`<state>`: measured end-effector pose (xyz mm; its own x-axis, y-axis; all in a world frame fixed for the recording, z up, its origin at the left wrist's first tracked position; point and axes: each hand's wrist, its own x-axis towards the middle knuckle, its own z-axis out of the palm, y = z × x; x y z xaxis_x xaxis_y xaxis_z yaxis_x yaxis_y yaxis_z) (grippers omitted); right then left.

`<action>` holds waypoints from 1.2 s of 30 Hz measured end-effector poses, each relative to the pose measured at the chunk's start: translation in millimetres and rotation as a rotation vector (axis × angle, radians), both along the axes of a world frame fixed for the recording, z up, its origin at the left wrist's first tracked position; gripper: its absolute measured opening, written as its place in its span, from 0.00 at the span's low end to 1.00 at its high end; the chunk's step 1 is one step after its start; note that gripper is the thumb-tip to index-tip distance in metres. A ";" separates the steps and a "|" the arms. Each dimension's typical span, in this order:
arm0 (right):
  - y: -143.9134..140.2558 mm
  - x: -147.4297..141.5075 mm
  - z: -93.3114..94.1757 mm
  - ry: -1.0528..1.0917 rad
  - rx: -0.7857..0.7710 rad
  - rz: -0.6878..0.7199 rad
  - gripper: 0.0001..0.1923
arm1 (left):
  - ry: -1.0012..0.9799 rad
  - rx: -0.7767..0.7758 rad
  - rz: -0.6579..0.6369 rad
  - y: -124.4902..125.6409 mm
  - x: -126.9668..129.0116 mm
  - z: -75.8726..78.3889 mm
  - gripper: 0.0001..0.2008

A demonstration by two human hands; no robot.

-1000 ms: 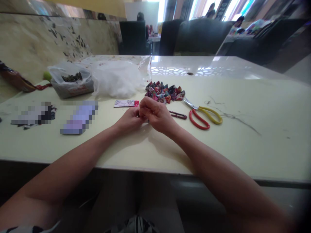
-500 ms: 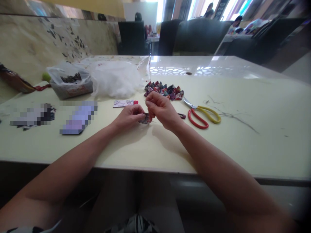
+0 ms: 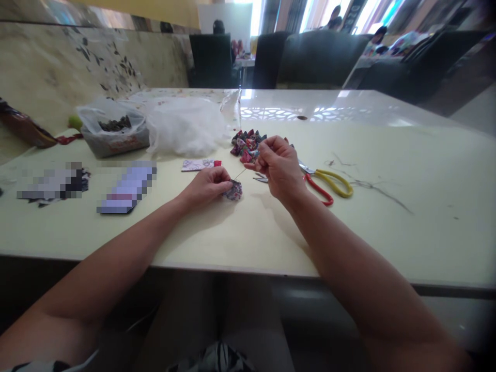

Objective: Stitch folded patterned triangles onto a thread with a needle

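My left hand [image 3: 211,185] pinches a small patterned piece of fabric [image 3: 234,191] between thumb and fingers, just above the table. A thin dark thread [image 3: 239,174] runs taut from the fabric up to my right hand [image 3: 278,161]. The fingers of that hand are closed on the thread; any needle in them is too small to make out. Behind my right hand sits a cluster of pointed, multicoloured folded fabric pieces [image 3: 243,143], partly hidden by it. Scissors with one red and one yellow handle [image 3: 338,182] lie beside it, and small snips [image 3: 260,179] show under the wrist.
A printed strip with a red end [image 3: 199,165] lies beyond my left hand. Farther back are a bag of white stuffing [image 3: 186,126] and a bag-lined container [image 3: 116,142]. A phone-like blurred object [image 3: 127,191], fabric scraps [image 3: 83,181] and loose threads [image 3: 372,185] lie around.
My right hand has moved away from the fabric, up and to the right, drawing the thread out. The fabric is now more visible in my left hand, which has stayed in place.
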<state>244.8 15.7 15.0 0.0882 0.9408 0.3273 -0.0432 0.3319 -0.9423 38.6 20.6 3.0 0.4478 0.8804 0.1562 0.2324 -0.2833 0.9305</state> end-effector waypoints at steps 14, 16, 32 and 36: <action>8.8 6.2 -5.2 -0.094 0.166 -0.235 0.10 | 0.034 -0.008 -0.025 -0.3 -0.3 -0.2 0.08; 10.5 7.7 -6.4 -0.096 0.187 -0.238 0.11 | 0.058 -0.014 -0.026 -0.4 -0.3 0.4 0.08; 33.3 27.2 -19.3 -0.206 0.301 -0.336 0.12 | 0.130 -0.023 -0.042 0.0 -1.1 2.5 0.07; 39.3 32.9 -23.5 -0.250 0.340 -0.394 0.11 | 0.123 0.010 -0.051 1.7 -1.9 0.5 0.07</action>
<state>277.7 55.0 -8.5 0.2916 0.6908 0.6616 0.3559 0.5637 -0.7454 36.8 22.3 3.5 0.5081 0.8547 0.1059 0.3292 -0.3064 0.8932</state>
